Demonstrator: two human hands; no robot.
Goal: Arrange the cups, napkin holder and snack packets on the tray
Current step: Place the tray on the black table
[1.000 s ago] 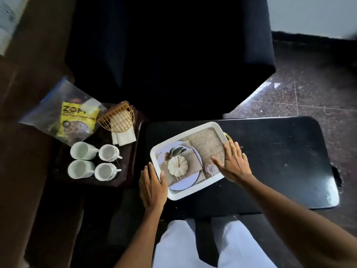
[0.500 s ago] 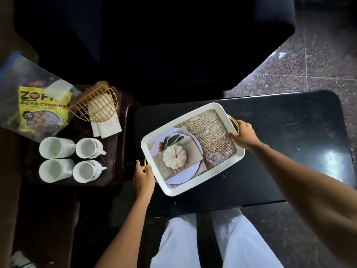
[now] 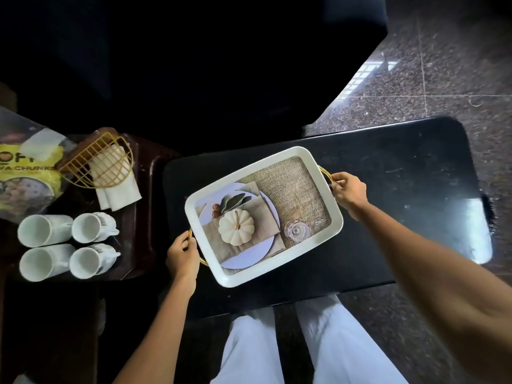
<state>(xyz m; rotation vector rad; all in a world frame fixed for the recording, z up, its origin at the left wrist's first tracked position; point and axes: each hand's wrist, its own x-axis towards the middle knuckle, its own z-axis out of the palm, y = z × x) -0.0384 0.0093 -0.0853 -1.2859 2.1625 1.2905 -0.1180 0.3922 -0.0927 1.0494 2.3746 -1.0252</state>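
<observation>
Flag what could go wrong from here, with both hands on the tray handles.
The tray sits skewed, its near corner close to the black table's front edge; a pull by the left hand and right hand could tip it off.
The four cups stand packed together on the side table; taking one may knock another.
The napkin holder lies tipped, napkins sticking out; they may slide free when lifted.

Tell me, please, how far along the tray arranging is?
Done: nothing is loaded; the tray, over the black table, shows only its printed picture. In hand: the left hand and right hand grip its gold handles. Left: four cups, the napkin holder and the snack packet sit on the side table, all to be moved.
</observation>
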